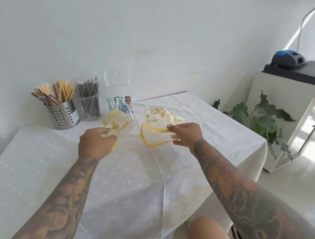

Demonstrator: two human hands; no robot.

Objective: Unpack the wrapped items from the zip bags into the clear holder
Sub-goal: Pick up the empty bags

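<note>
My left hand [95, 143] grips a clear zip bag [119, 123] full of pale yellow wrapped items, lifted just above the white tablecloth. My right hand [186, 133] pinches the yellow-edged mouth of a second zip bag [155, 137], which gapes open; its wrapped items [164, 114] lie bunched at the far end on the cloth. Behind the two bags stands the clear holder [116, 79], its tall back panel visible, with several blue and brown wrapped sticks [120, 104] upright in it. The left bag hides the holder's lower front.
A perforated steel cup [64, 115] of yellow and brown wrapped sticks and a glass [91, 107] of dark wrapped sticks stand at the back left. A leafy plant [257, 116] and a mirrored cabinet [288, 117] sit off the table's right edge. My knees show below the front edge.
</note>
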